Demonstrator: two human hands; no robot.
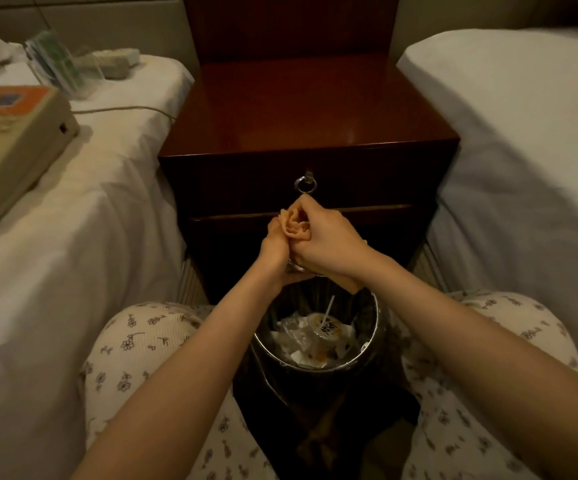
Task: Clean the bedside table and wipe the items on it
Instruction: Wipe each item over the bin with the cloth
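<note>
The dark wooden bedside table (301, 109) stands between two beds, its top bare and glossy, a metal ring pull (305, 184) on its drawer. In front of the drawer, above the bin, my left hand (275, 242) and my right hand (325, 237) are pressed together around a bunched orange cloth (293, 221). The fingers of both hands curl round the cloth, and part of it hangs below my right wrist. A beige telephone (10, 140) with an orange label lies on the left bed, its cord trailing towards the table.
A metal waste bin (367, 355) lined with plastic sits on the floor between my knees, holding wrappers, a cup lid and a straw. On the left bed (72, 254) lie a clear stand with green cards (60, 65) and a remote control (114, 62). The right bed (523, 150) is white.
</note>
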